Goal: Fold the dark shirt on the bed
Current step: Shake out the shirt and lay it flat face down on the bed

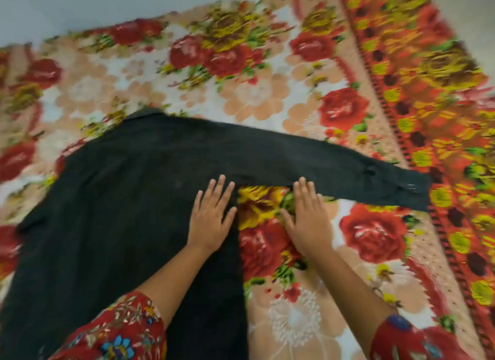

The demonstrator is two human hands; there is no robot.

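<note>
L hand [211, 215] lying flat w/ fingers straight on dark shirt [115, 198] near armpit, R hand [308, 215] lying flat, fingers spread, fingertips touching sleeve [334, 166], shirt lying spread on floral bedspread [267, 91], sleeve stretching out to the right.

The dark shirt [120, 198] runs off the bottom edge and the lower left corner, so its hem is out of sight. Its collar [146, 113] is a smear, and the cuff [401, 188] at the right carries small marks — too blurred to tell. The floral bedspread [267, 91] is streaked by motion, worst at the upper right, and cut off left, right and below. The person's patterned sleeves [120, 333] end at the bottom edge.
</note>
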